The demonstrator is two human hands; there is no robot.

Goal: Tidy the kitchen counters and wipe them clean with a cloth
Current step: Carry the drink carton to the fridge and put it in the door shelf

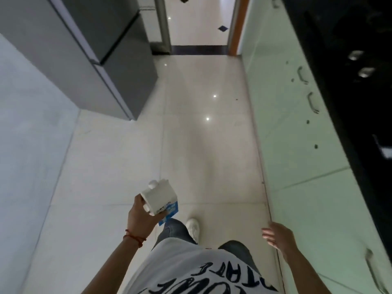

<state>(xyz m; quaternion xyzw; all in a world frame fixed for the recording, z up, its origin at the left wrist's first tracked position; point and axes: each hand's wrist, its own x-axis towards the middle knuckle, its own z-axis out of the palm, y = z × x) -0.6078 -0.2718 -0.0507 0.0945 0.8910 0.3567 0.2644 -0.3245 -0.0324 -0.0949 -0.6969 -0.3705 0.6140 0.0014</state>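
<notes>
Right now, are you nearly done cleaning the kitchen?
Not nearly. Nothing here shows finished wiping. In hand: the left hand holds a carton while the person stands on the floor, with the fridge ahead. The right hand is empty, with no cloth in sight. The dark counter is too dim to judge, so wiping looks left.

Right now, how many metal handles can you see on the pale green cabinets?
4: one far up near the doorway, two mid-run, one nearest, beside the right hand. Others may sit outside the view.

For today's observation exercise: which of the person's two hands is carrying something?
The left hand: its grip is closed on a white-and-blue carton. The right hand hangs open, empty.
</notes>
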